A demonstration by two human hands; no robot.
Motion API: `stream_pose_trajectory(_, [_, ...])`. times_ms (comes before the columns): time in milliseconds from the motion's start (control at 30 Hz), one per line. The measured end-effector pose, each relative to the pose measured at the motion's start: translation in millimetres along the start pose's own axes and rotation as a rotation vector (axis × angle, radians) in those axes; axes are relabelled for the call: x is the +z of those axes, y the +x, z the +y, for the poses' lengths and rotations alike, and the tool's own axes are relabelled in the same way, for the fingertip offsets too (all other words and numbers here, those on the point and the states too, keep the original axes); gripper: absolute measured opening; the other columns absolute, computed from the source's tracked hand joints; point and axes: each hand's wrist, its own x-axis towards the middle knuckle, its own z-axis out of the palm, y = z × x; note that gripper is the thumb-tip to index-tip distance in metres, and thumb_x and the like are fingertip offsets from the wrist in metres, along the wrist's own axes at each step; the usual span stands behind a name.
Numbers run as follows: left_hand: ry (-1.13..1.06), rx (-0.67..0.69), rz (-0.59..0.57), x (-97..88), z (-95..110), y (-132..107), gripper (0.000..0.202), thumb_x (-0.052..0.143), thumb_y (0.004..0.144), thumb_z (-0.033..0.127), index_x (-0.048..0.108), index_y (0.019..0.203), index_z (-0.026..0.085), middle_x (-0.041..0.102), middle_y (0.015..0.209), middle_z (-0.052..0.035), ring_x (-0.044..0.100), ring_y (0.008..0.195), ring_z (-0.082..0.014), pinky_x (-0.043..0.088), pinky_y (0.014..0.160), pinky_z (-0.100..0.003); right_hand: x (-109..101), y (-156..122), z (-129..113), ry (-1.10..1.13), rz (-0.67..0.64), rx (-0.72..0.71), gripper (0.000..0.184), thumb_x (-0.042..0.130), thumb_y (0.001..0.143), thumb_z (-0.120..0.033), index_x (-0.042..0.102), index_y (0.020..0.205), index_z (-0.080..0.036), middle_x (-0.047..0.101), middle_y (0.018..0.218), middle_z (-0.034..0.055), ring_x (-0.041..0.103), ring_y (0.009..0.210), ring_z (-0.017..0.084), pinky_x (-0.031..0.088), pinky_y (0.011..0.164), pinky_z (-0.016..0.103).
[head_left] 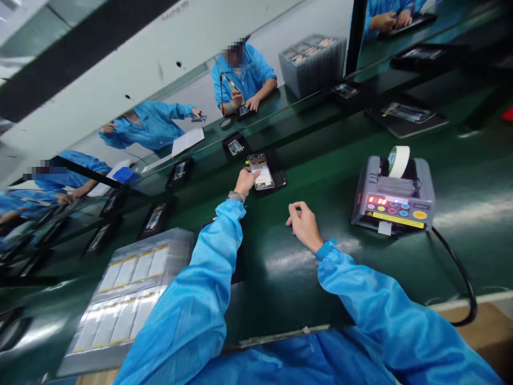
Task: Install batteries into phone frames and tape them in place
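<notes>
My left hand [245, 182] grips the left edge of an opened phone [262, 172], thumb on top and the other fingers largely hidden. A white battery fills the lower part of the phone, and circuitry shows at its upper end. The phone lies over a black tray [279, 174] on the green bench. To the right and nearer me, my right hand [304, 225] is held above the surface with its fingers curled in; nothing shows between them. A tape dispenser [395, 200] with a lit red display and a roll of white tape [399, 161] stands farther right.
Clear plastic trays of white batteries [120, 299] are stacked at my left. Black trays with opened phones, such as one tray [236, 145], line the belt. Across it, co-workers in blue handle parts near a tall tray stack [312, 67]. A black cable [460, 272] hangs at right.
</notes>
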Motion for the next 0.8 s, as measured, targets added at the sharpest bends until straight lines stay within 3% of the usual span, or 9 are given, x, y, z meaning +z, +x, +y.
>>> stream_pose_trajectory(100, [0.098, -0.098, -0.031, 7.1, 10, 36, 0.031, 0.072, 0.092, 0.032, 0.066, 0.112, 0.009, 0.072, 0.105, -0.0116, 0.071, 0.091, -0.0202, 0.060, 0.082, -0.037, 3, -2, 3, -0.212, -0.027, -0.056, 0.023, 0.047, 0.100, -0.038, 0.058, 0.091, -0.021, 0.067, 0.066, 0.0012, 0.063, 0.062, 0.018, 0.037, 0.060, 0.025])
stream_pose_trajectory(267, [0.275, -0.163, -0.037, 14.2, 12, 56, 0.035, 0.064, 0.098, 0.036, 0.062, 0.125, 0.015, 0.065, 0.121, -0.0107, 0.067, 0.102, -0.0220, 0.060, 0.086, -0.041, 6, -3, 4, -0.358, -0.029, -0.080, 0.018, 0.047, 0.098, -0.030, 0.060, 0.091, -0.021, 0.068, 0.069, 0.0028, 0.063, 0.067, 0.021, 0.029, 0.060, 0.028])
stream_pose_trajectory(367, [0.368, -0.158, 0.007, -1.9, 14, 60, 0.032, 0.065, 0.098, 0.035, 0.063, 0.123, 0.014, 0.066, 0.119, -0.0097, 0.067, 0.101, -0.0216, 0.059, 0.086, -0.041, 5, -3, 3, -0.380, -0.036, -0.099, 0.018, 0.046, 0.098, -0.030, 0.061, 0.094, -0.021, 0.068, 0.068, 0.0030, 0.063, 0.067, 0.022, 0.027, 0.060, 0.029])
stream_pose_trajectory(433, [0.392, -0.139, 0.040, -23.8, 17, 58, 0.027, 0.067, 0.096, 0.033, 0.067, 0.112, 0.012, 0.069, 0.108, -0.0091, 0.068, 0.093, -0.0198, 0.059, 0.083, -0.039, 4, -4, 5, -0.400, -0.040, -0.112, 0.020, 0.045, 0.097, -0.032, 0.062, 0.094, -0.021, 0.069, 0.070, 0.0041, 0.063, 0.068, 0.023, 0.027, 0.061, 0.030])
stream_pose_trajectory(533, [0.373, -0.091, 0.108, -75.1, 20, 44, 0.022, 0.075, 0.090, 0.030, 0.070, 0.088, 0.009, 0.071, 0.080, -0.0095, 0.066, 0.076, -0.0183, 0.056, 0.075, -0.033, 2, -5, 10, -0.393, -0.017, -0.118, 0.027, 0.042, 0.097, -0.040, 0.060, 0.094, -0.021, 0.070, 0.072, 0.0064, 0.065, 0.068, 0.024, 0.031, 0.062, 0.029])
stream_pose_trajectory(633, [0.358, -0.052, 0.229, -151.2, 22, 11, 0.019, 0.081, 0.084, 0.027, 0.069, 0.080, 0.012, 0.072, 0.073, -0.0087, 0.064, 0.071, -0.0167, 0.053, 0.072, -0.029, 1, -2, 13, -0.342, 0.015, -0.124, 0.032, 0.042, 0.095, -0.051, 0.055, 0.092, -0.021, 0.070, 0.070, 0.0076, 0.067, 0.069, 0.026, 0.037, 0.066, 0.030])
stream_pose_trajectory(700, [0.378, -0.050, 0.338, -211.2, 19, -26, 0.016, 0.079, 0.085, 0.024, 0.068, 0.080, 0.013, 0.073, 0.075, -0.0073, 0.062, 0.069, -0.0146, 0.052, 0.073, -0.027, 0, 0, 12, -0.331, 0.031, -0.127, 0.031, 0.044, 0.092, -0.053, 0.052, 0.089, -0.022, 0.070, 0.068, 0.0082, 0.069, 0.071, 0.027, 0.039, 0.067, 0.031])
stream_pose_trajectory(800, [0.452, -0.088, 0.506, -297.7, 6, -101, 0.018, 0.075, 0.087, 0.020, 0.065, 0.075, 0.013, 0.067, 0.066, -0.0040, 0.059, 0.065, -0.0137, 0.052, 0.075, -0.028, -2, 0, 9, -0.346, 0.033, -0.129, 0.028, 0.046, 0.088, -0.052, 0.048, 0.084, -0.024, 0.070, 0.066, 0.0085, 0.069, 0.071, 0.028, 0.040, 0.067, 0.033])
